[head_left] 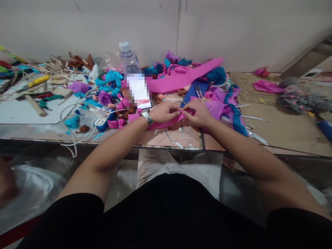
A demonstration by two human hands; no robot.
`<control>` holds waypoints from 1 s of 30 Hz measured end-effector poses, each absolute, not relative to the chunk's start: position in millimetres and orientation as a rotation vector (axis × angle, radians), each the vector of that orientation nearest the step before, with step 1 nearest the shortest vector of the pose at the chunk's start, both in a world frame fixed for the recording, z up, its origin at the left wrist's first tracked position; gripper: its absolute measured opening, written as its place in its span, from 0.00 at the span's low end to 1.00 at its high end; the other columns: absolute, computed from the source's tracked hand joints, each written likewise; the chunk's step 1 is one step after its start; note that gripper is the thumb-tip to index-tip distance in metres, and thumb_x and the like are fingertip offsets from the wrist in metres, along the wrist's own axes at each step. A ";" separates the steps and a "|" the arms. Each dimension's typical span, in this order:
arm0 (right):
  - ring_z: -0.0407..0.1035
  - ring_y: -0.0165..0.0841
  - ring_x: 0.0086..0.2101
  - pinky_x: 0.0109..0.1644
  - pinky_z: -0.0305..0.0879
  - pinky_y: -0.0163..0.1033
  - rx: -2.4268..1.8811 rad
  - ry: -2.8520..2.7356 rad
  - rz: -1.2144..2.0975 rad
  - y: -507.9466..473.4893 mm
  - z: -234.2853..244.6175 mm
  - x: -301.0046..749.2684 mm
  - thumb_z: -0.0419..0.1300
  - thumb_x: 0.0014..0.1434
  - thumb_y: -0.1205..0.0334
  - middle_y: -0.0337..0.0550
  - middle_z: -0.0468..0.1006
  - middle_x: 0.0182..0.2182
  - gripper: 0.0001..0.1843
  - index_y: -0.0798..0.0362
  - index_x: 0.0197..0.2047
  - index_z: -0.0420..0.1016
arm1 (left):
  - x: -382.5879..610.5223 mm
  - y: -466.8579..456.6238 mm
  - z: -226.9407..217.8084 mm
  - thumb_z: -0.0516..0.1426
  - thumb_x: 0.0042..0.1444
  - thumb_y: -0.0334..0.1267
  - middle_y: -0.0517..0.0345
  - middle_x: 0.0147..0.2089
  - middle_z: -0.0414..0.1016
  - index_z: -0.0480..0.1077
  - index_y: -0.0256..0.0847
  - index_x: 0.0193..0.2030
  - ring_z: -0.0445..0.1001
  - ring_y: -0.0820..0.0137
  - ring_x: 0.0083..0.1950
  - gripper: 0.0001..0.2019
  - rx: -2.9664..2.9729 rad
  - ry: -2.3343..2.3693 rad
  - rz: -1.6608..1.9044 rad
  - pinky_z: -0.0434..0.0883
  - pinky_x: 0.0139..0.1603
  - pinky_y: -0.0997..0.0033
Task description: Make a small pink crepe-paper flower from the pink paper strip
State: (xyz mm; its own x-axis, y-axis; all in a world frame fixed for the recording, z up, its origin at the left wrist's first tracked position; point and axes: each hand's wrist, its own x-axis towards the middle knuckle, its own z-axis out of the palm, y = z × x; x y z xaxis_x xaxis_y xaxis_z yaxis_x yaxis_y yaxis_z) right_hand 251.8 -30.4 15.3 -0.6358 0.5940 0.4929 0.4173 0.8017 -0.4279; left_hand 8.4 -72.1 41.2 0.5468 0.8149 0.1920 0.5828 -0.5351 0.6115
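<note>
A: Where are the person's left hand [166, 112] and right hand [199, 112]?
B: Near the centre of the frame, close together over the front part of the counter [158, 139]. A metal watch [147, 117] sits on the left wrist.
A: Are their fingers released?
B: No, both sets are pinched on a pink strip [164, 125], their tips nearly meeting at the centre. The strip trails left, beneath the left hand.
A: What lies behind it?
B: A wide pink sheet [176, 82] slanting toward the upper right, with blue paper [190, 95] under its lower edge. Purple paper [217, 108] lies just beside the right hand.
A: And the left side?
B: A phone [139, 89], mostly blurred out, is in front of an upright bottle [129, 59]. A white cable [63, 112] loops at centre left, and wooden sticks [55, 67] are piled at the upper left.
A: The right?
B: Brown cardboard [261, 129], with a crumpled pink piece [268, 86] near its back edge.
</note>
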 end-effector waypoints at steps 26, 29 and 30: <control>0.77 0.46 0.43 0.61 0.55 0.57 -0.644 -2.391 0.361 -28.8 17.4 251.5 0.64 0.69 0.51 0.44 0.91 0.41 0.11 0.46 0.44 0.87 | 4.6 -61.8 33.5 0.58 0.63 0.47 0.59 0.34 0.77 0.79 0.36 0.37 0.69 0.70 0.36 0.15 2.013 1.006 0.643 0.67 0.41 0.70; 0.78 0.46 0.43 0.61 0.55 0.57 -0.613 -2.392 0.357 -29.5 17.3 251.3 0.64 0.70 0.52 0.45 0.91 0.42 0.12 0.46 0.44 0.88 | 3.8 -61.2 33.0 0.58 0.63 0.46 0.58 0.36 0.79 0.81 0.36 0.39 0.71 0.69 0.37 0.15 1.985 1.002 0.623 0.69 0.43 0.69; 0.78 0.45 0.43 0.61 0.55 0.56 -0.600 -2.383 0.352 -29.5 17.1 251.2 0.63 0.71 0.52 0.45 0.91 0.42 0.12 0.46 0.45 0.88 | 3.4 -61.0 33.0 0.58 0.62 0.46 0.58 0.36 0.79 0.81 0.36 0.40 0.71 0.69 0.38 0.15 1.984 1.005 0.618 0.69 0.43 0.68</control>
